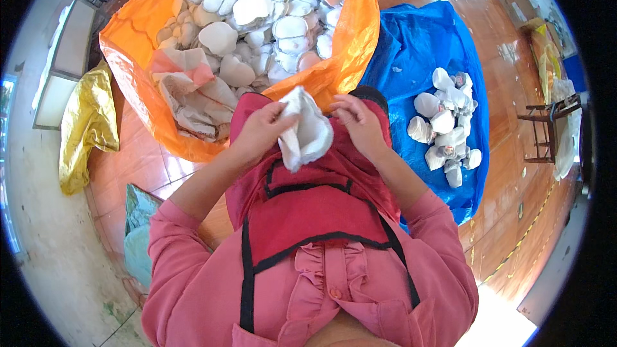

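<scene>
My left hand [262,130] pinches the edge of a white, cup-shaped fabric pad [313,132] above my lap. The pad's hollow side faces up and toward the right. Just right of it, my right hand [357,123] is held with loosely bent fingers apart, and nothing shows between them. Beyond my hands stands a large orange sack [357,45], its mouth wide, filled with a heap of similar white pads [254,9]. A cloth bundle [199,99] lies at the sack's near side. My red apron [315,215] with black trim covers my lap.
A blue sheet [408,45] on the right holds a pile of bundled white pieces [450,115]. Farther right stands a small wooden stool [546,132]. A yellow sack [90,128] lies by the left wall, and a green bag [138,238] is near my left elbow.
</scene>
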Tool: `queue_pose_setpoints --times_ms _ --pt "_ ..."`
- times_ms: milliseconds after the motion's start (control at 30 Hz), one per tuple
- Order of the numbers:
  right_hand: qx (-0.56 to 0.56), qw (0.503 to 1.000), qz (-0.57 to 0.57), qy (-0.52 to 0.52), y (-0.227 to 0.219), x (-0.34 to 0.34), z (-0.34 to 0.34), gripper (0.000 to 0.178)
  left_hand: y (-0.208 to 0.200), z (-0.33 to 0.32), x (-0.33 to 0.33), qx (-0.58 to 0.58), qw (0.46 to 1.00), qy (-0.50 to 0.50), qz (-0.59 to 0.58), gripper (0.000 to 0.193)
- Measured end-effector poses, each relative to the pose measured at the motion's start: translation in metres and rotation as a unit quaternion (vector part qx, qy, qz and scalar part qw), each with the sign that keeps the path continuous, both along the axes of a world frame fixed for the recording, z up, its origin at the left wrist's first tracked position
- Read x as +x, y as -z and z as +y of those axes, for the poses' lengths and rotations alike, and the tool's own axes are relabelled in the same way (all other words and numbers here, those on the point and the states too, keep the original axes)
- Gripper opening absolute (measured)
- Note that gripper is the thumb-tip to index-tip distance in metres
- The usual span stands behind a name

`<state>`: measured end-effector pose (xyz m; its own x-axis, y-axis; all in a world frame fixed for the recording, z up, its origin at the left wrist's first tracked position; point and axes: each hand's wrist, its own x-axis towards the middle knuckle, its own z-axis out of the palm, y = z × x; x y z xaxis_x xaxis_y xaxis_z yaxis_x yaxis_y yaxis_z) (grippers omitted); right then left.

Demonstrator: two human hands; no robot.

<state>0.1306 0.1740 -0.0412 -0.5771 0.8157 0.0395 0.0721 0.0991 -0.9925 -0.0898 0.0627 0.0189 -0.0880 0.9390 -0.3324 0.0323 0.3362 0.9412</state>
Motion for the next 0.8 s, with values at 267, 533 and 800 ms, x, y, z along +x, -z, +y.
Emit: queue_pose_setpoints --times_ms 267,533,800 --pt "-0.188 0.969 0.135 -0.088 -0.01 -0.005 -0.018 0.046 -0.011 -0.024 -0.005 -0.024 0.905 -0.127 -0.405 0.045" --pt "-0.226 0.96 0.149 -0.071 -0.016 -0.02 -0.033 0.061 0.005 -0.024 0.01 -0.029 0.923 -0.185 -0.337 0.046" --pt "-0.235 0.965 0.073 -0.09 0.008 -0.008 -0.043 0.055 0.025 -0.042 0.005 -0.065 0.982 0.048 -0.169 0.062"
